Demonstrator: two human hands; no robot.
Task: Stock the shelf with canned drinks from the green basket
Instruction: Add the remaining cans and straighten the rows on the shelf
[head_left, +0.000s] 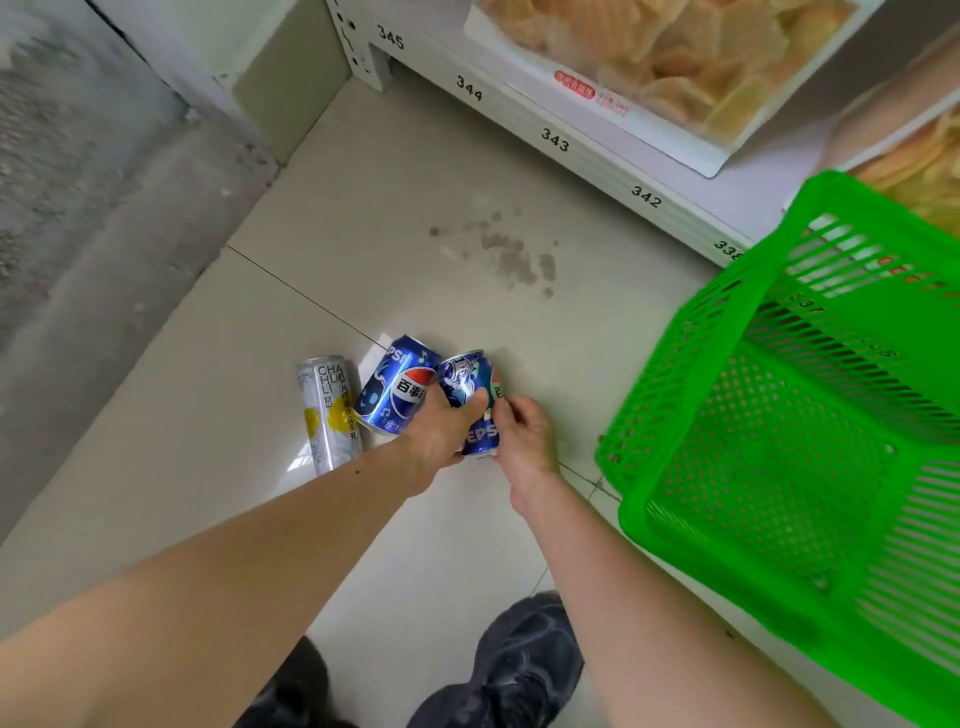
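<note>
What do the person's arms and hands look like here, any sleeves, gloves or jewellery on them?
Both forearms are bare all the way to the frame edge, with no sleeves in sight. The left hand and right hand wear no gloves, and no rings, watch or wristbands show. A small dark spot marks the left forearm near the wrist. Below, the person wears dark shoes.

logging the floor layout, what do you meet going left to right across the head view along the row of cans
silver can → left blue can → left hand → right blue can → right hand → green basket
</note>
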